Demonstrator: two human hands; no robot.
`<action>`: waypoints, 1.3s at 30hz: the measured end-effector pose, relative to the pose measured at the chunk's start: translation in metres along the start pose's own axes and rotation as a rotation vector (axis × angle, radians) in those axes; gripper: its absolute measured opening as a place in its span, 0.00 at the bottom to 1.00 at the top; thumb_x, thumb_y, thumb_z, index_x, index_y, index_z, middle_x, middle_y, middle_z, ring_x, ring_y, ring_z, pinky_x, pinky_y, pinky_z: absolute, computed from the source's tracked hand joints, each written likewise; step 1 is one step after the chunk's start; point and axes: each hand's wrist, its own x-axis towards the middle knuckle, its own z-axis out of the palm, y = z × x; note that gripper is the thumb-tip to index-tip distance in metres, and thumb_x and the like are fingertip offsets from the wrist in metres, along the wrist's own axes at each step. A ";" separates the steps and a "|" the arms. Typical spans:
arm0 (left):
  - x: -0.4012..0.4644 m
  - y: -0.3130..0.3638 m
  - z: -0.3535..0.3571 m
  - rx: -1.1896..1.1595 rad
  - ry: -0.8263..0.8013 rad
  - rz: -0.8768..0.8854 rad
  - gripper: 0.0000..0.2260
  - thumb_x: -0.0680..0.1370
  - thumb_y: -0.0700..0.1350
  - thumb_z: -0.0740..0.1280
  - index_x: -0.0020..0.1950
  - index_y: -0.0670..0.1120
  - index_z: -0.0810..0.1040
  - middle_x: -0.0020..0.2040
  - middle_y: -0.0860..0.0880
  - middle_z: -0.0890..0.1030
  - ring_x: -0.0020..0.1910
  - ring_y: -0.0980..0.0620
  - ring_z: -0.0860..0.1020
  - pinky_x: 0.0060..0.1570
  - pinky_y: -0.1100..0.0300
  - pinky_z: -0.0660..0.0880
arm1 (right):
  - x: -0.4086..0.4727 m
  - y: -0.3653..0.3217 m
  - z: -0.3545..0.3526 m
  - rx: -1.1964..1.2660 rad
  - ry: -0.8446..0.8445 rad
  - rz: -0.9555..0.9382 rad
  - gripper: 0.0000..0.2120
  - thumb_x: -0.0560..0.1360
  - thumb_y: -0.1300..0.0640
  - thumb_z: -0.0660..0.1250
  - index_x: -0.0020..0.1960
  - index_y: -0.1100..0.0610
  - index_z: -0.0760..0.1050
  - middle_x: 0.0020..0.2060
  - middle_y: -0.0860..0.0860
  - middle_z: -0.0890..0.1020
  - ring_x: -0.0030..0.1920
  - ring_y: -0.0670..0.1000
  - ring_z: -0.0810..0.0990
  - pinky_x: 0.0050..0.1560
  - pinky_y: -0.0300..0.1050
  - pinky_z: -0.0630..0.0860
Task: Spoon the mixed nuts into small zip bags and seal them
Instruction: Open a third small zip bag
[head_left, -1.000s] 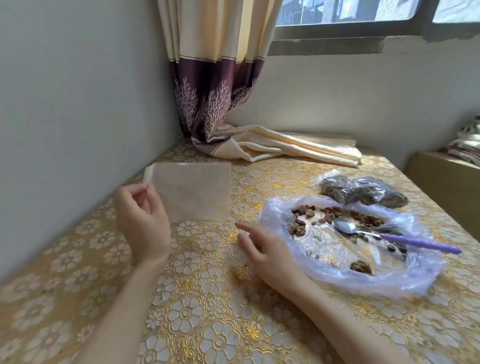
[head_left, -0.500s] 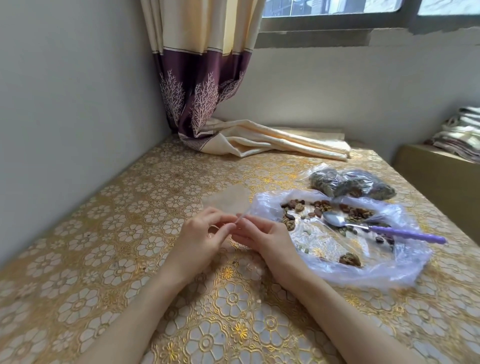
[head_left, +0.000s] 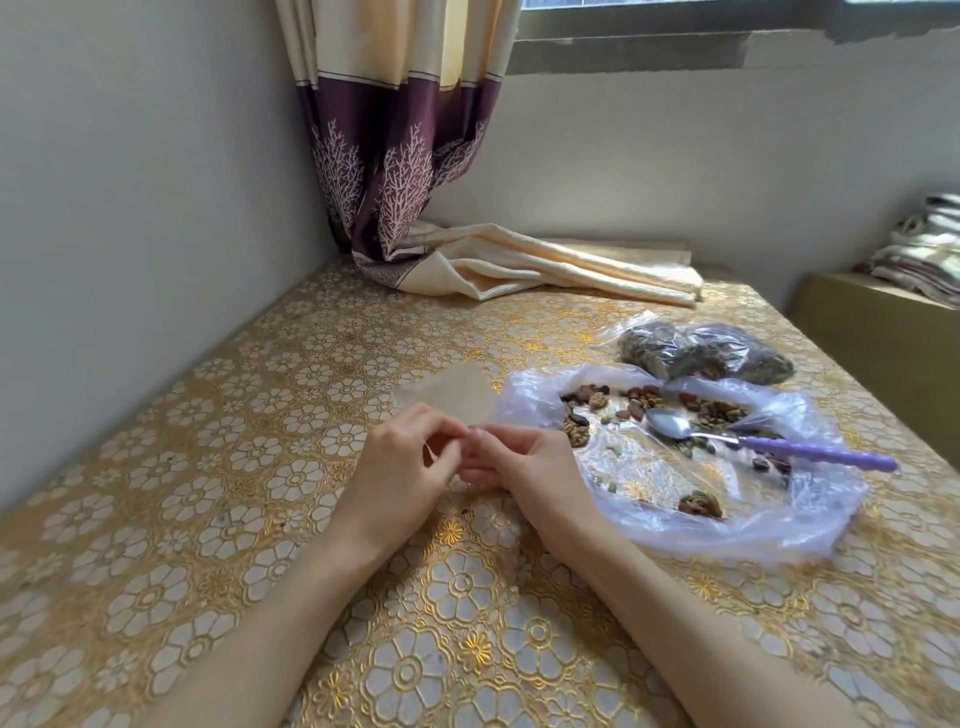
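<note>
A small clear zip bag (head_left: 457, 395) is held low over the table, its near edge pinched between my left hand (head_left: 402, 475) and my right hand (head_left: 524, 467), whose fingertips meet. To the right, mixed nuts (head_left: 639, 402) lie scattered on an opened clear plastic bag (head_left: 779, 525). A metal spoon with a purple handle (head_left: 810, 456) rests on that plastic among the nuts. Behind it lie filled bags of nuts (head_left: 706, 353).
The table wears a gold floral cloth (head_left: 260, 493). A cream and purple curtain (head_left: 519, 260) trails onto its far side. The wall runs close along the left. A low cabinet with folded cloth (head_left: 883, 332) stands to the right.
My left hand brought the zip bag down from a raised position to the table centre. My right hand came over to meet it, and both now pinch the bag's edge.
</note>
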 end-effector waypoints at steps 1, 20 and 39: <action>0.000 0.001 0.000 0.009 -0.003 -0.001 0.03 0.73 0.38 0.69 0.44 0.45 0.81 0.40 0.53 0.78 0.37 0.61 0.75 0.39 0.75 0.68 | 0.000 0.000 0.000 -0.016 0.005 -0.001 0.09 0.76 0.64 0.66 0.40 0.56 0.82 0.34 0.52 0.84 0.34 0.47 0.83 0.39 0.36 0.80; 0.000 0.001 -0.004 0.006 -0.007 -0.014 0.03 0.73 0.38 0.70 0.41 0.44 0.83 0.38 0.53 0.79 0.36 0.61 0.74 0.38 0.75 0.66 | 0.001 0.006 0.003 -0.436 0.055 -0.117 0.09 0.77 0.61 0.65 0.38 0.54 0.73 0.34 0.57 0.81 0.32 0.51 0.78 0.36 0.46 0.75; 0.006 -0.003 -0.010 -0.218 0.017 -0.306 0.06 0.74 0.42 0.69 0.39 0.51 0.81 0.35 0.55 0.82 0.35 0.63 0.78 0.37 0.69 0.73 | -0.002 0.006 0.007 -0.599 0.010 -0.228 0.05 0.76 0.64 0.63 0.43 0.62 0.77 0.34 0.53 0.78 0.35 0.48 0.73 0.36 0.34 0.67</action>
